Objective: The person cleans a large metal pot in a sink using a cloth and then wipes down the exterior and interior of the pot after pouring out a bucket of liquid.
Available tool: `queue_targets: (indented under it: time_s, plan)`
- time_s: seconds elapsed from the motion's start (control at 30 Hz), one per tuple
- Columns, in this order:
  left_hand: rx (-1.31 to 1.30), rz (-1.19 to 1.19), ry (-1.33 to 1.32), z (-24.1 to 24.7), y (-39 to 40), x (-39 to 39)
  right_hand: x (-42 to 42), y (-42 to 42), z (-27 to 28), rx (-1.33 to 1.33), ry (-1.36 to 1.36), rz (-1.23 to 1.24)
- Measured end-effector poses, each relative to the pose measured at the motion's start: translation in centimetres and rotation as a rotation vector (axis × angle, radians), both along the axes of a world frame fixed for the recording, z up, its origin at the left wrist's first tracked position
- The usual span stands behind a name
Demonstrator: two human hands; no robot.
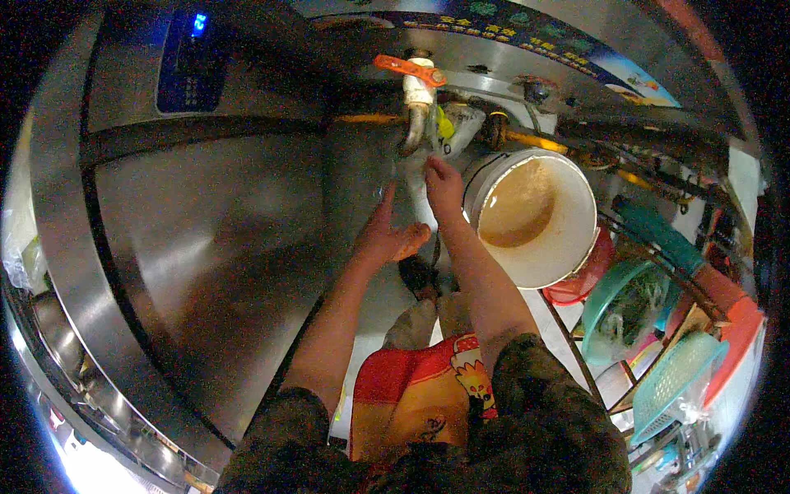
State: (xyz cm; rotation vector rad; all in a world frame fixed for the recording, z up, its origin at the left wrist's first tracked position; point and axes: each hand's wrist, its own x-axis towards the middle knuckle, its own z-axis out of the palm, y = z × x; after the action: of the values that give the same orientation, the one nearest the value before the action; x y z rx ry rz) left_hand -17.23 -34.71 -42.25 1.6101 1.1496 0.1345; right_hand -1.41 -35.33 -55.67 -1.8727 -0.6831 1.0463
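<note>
Below a valve tap with an orange lever handle [410,70] and a curved metal spout [415,131], my two hands are held apart in front of me. My left hand [390,238] has its index finger stretched forward and its thumb spread to the right; I see nothing in it. Farther forward, my right hand [444,188] has its fingers curled together just below a translucent plastic item [461,126] with a yellow-green part. Whether those fingers pinch anything is too dim to tell. Right of that hand stands a white plastic bucket [568,247] with cloudy brownish liquid inside.
A stainless-steel cabinet [234,247] with a lit display [199,25] fills the left. Yellow pipe [536,141] runs behind the bucket. At right, a rack holds a red basin [571,290], a green basin [592,327] and a pale green basket [679,386]. My dark shoe [419,278] shows below.
</note>
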Motion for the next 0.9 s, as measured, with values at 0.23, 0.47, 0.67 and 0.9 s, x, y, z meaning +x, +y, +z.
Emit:
queue_targets:
  time_s: [0.23, 0.47, 0.67, 0.9]
  plan:
    - [-0.025, 0.008, 0.223, -0.9, 2.0, 1.6, 1.2, -0.5, 5.7, -0.045, 0.272, 0.102]
    - [-0.072, 0.238, 0.262, -3.2, 0.8, -0.7, 1.8, 0.1, 8.7, -0.019, 0.858, -0.192]
    - [-0.608, 0.526, -0.369, -4.1, 0.1, -3.1, 0.9, 0.9, 9.5, -0.061, 0.917, -0.103]
    - [-0.802, 0.778, -0.877, -7.9, -1.0, -6.4, 0.8, 1.8, 10.2, -0.089, 0.79, 0.114]
